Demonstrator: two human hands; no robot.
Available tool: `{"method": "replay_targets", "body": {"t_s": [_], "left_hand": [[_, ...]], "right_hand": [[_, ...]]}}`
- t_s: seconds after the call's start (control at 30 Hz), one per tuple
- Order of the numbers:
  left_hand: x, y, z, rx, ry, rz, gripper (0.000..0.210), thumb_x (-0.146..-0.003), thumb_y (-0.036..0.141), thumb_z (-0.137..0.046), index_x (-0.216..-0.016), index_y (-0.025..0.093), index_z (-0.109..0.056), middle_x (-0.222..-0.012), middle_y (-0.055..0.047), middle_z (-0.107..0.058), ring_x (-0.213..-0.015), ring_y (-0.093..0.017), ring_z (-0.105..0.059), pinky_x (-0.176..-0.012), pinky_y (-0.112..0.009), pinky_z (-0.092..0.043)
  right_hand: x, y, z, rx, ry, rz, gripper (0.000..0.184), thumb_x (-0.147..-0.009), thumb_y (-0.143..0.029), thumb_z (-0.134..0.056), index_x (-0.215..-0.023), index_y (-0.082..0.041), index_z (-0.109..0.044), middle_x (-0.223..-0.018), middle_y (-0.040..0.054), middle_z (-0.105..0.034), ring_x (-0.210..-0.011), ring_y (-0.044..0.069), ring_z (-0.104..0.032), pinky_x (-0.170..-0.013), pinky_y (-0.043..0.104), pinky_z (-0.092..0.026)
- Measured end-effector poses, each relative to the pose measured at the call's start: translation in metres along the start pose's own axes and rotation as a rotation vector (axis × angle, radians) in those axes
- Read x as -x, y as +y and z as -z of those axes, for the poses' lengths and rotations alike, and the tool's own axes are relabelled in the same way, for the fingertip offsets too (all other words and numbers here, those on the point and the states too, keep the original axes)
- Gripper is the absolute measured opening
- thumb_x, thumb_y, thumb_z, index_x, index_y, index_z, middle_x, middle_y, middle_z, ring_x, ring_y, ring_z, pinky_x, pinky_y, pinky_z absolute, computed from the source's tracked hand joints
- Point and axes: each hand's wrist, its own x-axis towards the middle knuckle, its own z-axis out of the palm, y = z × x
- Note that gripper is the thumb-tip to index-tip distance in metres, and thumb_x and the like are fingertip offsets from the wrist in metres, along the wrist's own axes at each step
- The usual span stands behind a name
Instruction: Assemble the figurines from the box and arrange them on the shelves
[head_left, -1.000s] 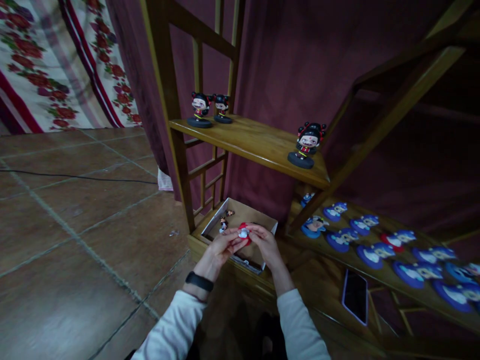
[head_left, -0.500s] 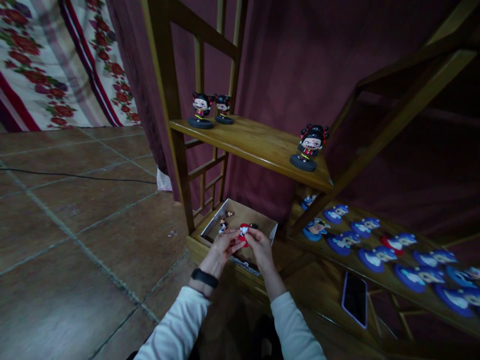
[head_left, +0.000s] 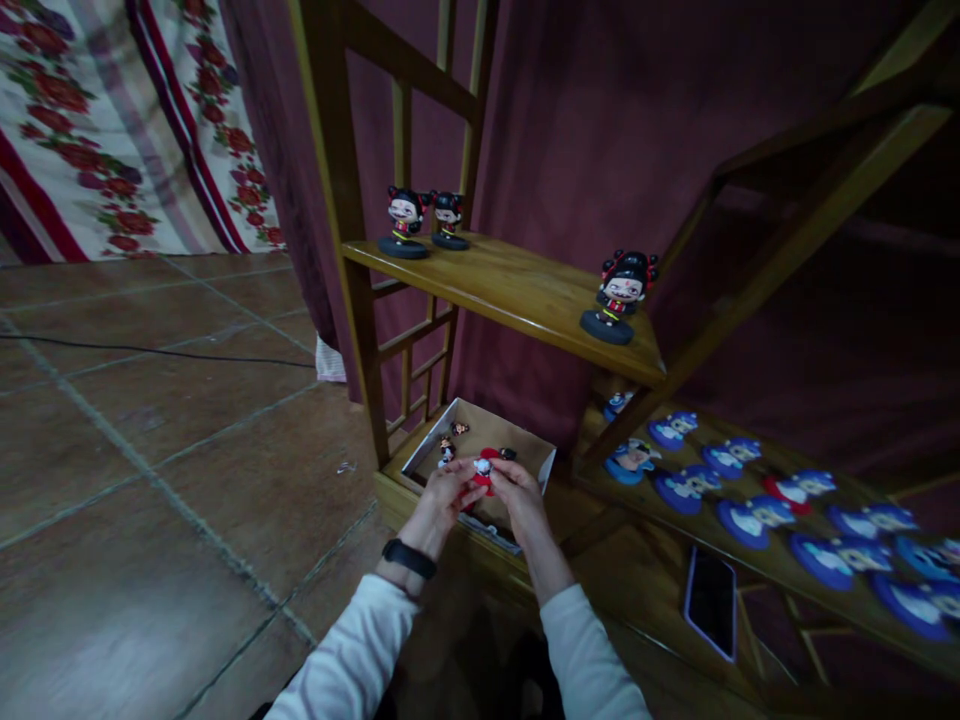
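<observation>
Both of my hands meet over an open cardboard box (head_left: pixel 536 436) on the low shelf. Between their fingertips is a small figurine (head_left: pixel 483 467) with a whitish top and a red round base. My left hand (head_left: pixel 445 492) pinches it from the left side. My right hand (head_left: pixel 521 494) grips it from the right, thumb and fingers closed. Several tiny figurines (head_left: pixel 446 446) lie along the box's left wall. A dark one (head_left: pixel 508 454) rests just beyond my right fingers. My hands hide part of the box floor.
On the wooden shelf (head_left: pixel 517 285) above stand three dark-haired figurines (head_left: pixel 619 295) on black bases. To the right, several blue-based figurines (head_left: pixel 754 515) line a lower shelf, near a phone (head_left: pixel 710 602). A slanting wooden post (head_left: pixel 697 330) crosses between. A black cable (head_left: pixel 157 351) runs over the floor.
The small figurine has turned or tilted slightly between my fingers, its whitish part now a little lower and further left. Both hands keep nearly the same place.
</observation>
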Motion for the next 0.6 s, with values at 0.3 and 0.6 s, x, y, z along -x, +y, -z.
{"method": "replay_targets", "body": {"t_s": [0.3, 0.6], "left_hand": [[0.004, 0.007, -0.009, 0.005, -0.185, -0.149, 0.027, -0.065, 0.012, -0.072, -0.091, 0.012, -0.065, -0.085, -0.009, -0.07, -0.073, -0.016, -0.066, -0.067, -0.027, -0.055], [0.015, 0.014, -0.016, -0.148, -0.262, -0.229, 0.029, -0.062, 0.022, -0.075, -0.089, 0.01, -0.068, -0.081, -0.009, -0.07, -0.068, -0.014, -0.064, -0.066, -0.023, -0.051]], "right_hand": [[0.006, -0.026, -0.002, -0.077, -0.029, 0.17, 0.024, -0.068, -0.034, -0.066, -0.088, -0.022, -0.064, -0.093, 0.0034, -0.068, -0.089, 0.019, -0.062, -0.083, 0.035, -0.049], [0.004, -0.033, 0.001, -0.143, -0.09, 0.1, 0.028, -0.067, -0.034, -0.067, -0.092, -0.022, -0.065, -0.095, 0.0028, -0.068, -0.091, 0.019, -0.062, -0.086, 0.035, -0.048]]}}
